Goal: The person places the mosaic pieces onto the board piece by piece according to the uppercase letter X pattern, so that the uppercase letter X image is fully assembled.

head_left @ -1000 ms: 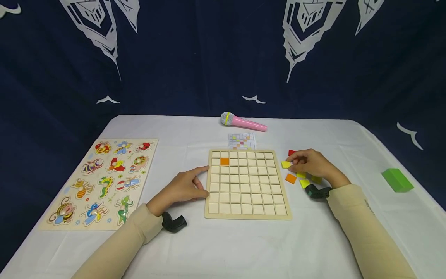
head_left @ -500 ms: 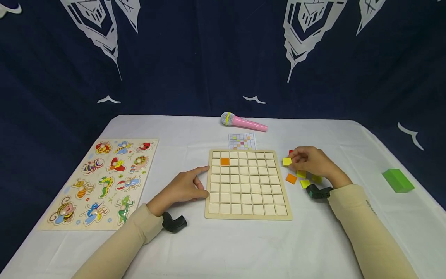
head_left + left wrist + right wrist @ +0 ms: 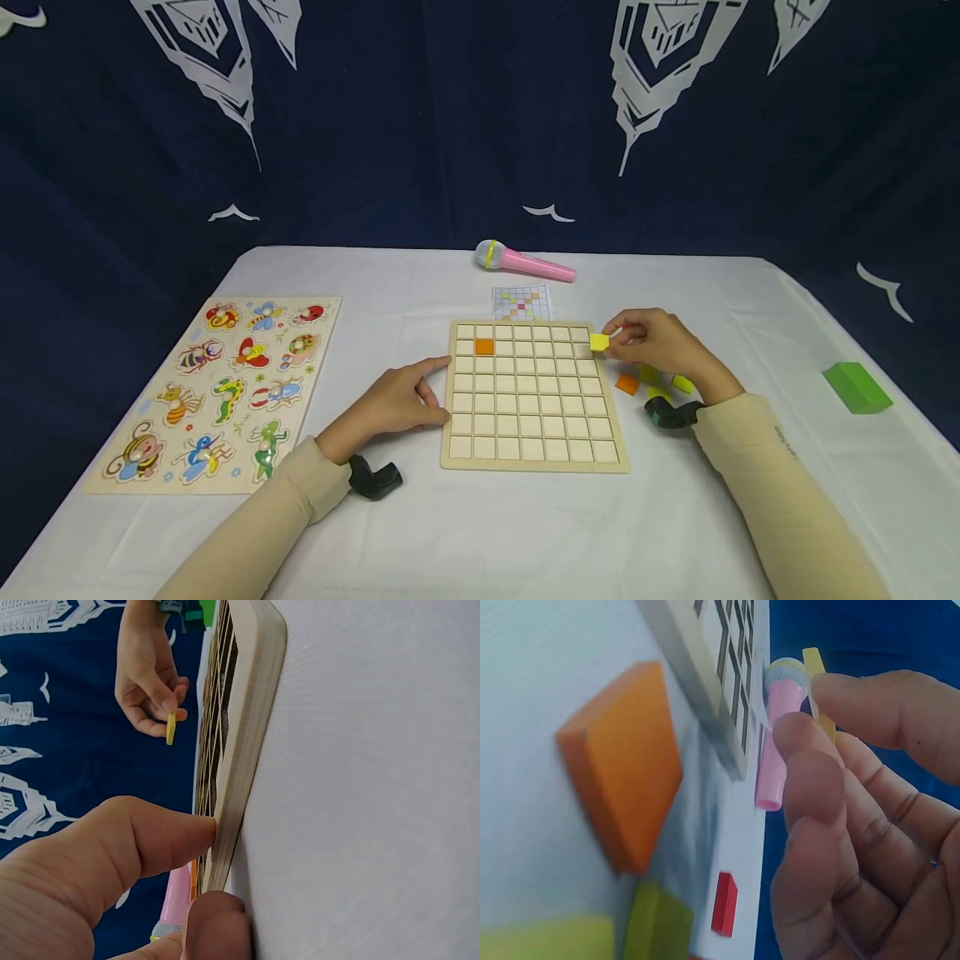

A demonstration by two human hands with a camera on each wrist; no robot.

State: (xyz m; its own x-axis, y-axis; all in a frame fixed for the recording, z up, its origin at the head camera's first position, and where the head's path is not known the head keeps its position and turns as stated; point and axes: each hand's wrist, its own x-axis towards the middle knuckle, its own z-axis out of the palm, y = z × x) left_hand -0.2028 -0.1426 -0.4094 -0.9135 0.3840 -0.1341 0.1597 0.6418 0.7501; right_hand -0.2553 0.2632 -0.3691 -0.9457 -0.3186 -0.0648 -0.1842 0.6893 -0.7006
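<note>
Touches the wooden grid board, just right of the left hand, with thumb and index finger spread wide. Pinches a raised yellow tile between the fingertips of the right hand, with a loose orange tile near those fingers.

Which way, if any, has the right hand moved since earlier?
Yes: the right hand has shifted left toward the grid board; the yellow tile it pinches now overlaps the board's right edge in the head view.
</note>
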